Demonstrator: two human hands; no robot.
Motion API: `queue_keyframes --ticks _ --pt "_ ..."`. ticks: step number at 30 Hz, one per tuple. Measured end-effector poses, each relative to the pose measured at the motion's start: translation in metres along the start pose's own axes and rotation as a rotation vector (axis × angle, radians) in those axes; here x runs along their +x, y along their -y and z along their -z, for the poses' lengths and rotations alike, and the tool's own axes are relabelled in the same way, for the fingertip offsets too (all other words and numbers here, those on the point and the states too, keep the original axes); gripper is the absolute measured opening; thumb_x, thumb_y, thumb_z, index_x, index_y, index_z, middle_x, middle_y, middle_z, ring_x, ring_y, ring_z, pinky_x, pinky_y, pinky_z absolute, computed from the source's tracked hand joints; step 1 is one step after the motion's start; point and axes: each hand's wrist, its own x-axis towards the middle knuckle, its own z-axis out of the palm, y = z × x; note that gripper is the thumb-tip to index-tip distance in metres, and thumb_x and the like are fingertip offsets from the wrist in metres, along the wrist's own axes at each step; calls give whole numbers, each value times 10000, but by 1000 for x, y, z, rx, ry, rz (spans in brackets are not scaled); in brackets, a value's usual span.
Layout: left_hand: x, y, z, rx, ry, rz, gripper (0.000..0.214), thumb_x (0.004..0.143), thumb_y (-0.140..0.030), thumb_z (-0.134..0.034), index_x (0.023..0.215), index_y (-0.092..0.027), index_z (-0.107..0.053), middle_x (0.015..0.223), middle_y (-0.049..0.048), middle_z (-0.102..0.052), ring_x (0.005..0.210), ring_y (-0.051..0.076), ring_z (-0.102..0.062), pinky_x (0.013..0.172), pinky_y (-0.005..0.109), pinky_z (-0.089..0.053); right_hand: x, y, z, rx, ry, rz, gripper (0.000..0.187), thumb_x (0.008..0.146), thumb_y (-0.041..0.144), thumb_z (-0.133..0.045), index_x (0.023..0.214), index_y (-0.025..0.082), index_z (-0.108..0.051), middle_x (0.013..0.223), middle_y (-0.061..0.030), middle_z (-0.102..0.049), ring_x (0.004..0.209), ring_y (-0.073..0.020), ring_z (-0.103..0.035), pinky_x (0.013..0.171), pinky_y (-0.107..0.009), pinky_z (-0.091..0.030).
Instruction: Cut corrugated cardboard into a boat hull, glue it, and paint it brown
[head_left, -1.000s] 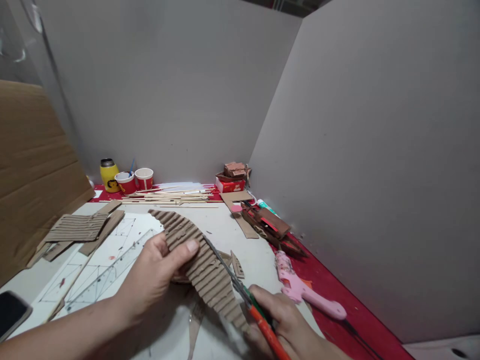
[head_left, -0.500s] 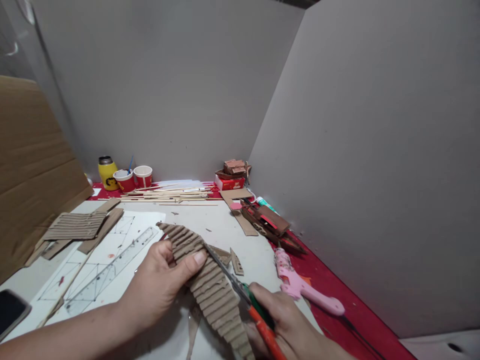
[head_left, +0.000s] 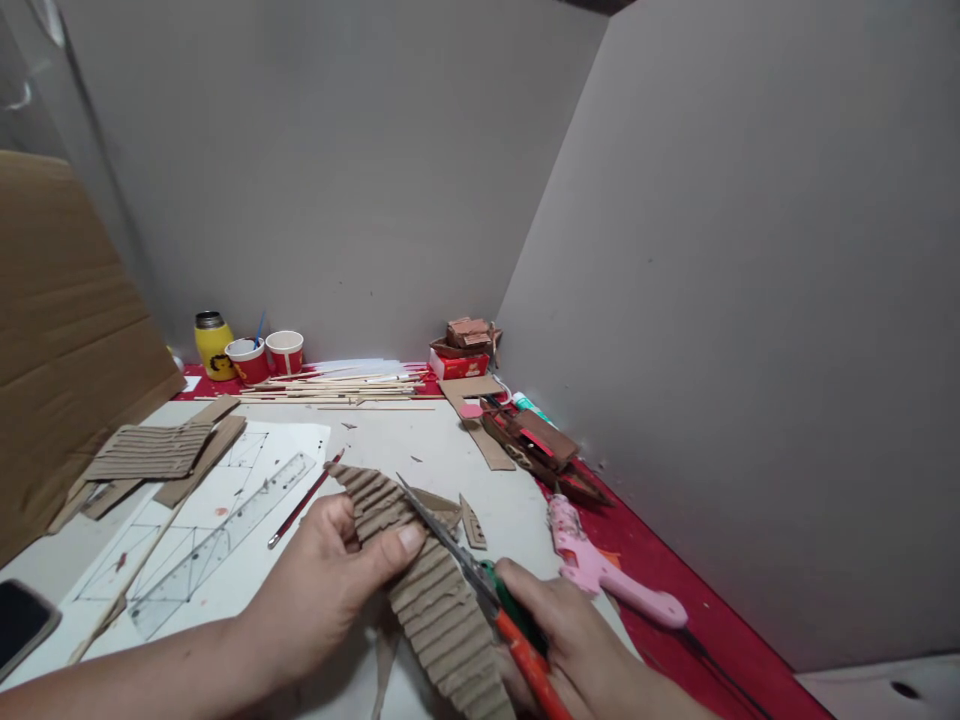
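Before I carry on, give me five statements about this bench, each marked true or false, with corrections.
1. The left hand grips the corrugated cardboard piece. True.
2. The right hand is empty. False: it holds scissors.
3. The clear ruler lies on the drawn sheet. True.
4. The glue gun is green. False: it is pink.
5. The yellow bottle stands to the right of the two paper cups. False: it stands to their left.
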Motion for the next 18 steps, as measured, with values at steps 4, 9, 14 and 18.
queue_keyframes --ticks 4,9,14,18 --pt "-4 -2 0 10 17 18 178 787 -319 -762 794 -143 -732 739 33 -723 709 144 -629 683 220 -504 -2 1 2 6 40 -39 281 825 428 -588 715 228 -424 576 71 -364 514 -108 -302 472 -240 -275" --pt "-6 -3 1 15 34 33 175 811 -317 -741 804 -143 -722 722 14 -701 709 135 -625 682 211 -505 -3 -5 1 99 43 -18 323 840 452 -597 718 230 -397 596 75 -328 536 -107 -282 487 -244 -266" --pt "-6 -6 -2 -30 46 61 162 807 -290 -752 774 -139 -705 676 -3 -677 614 89 -586 589 159 -479 -3 -13 1 178 -29 46 386 860 527 -574 710 221 -392 604 73 -304 530 -97 -253 473 -240 -244" --pt "-1 -13 1 -53 -48 22 246 793 -318 -764 672 -117 -693 575 0 -644 484 61 -539 478 136 -451 -2 -10 5 397 -144 -84 470 844 651 -528 702 211 -438 567 66 -333 488 -92 -297 444 -227 -268"
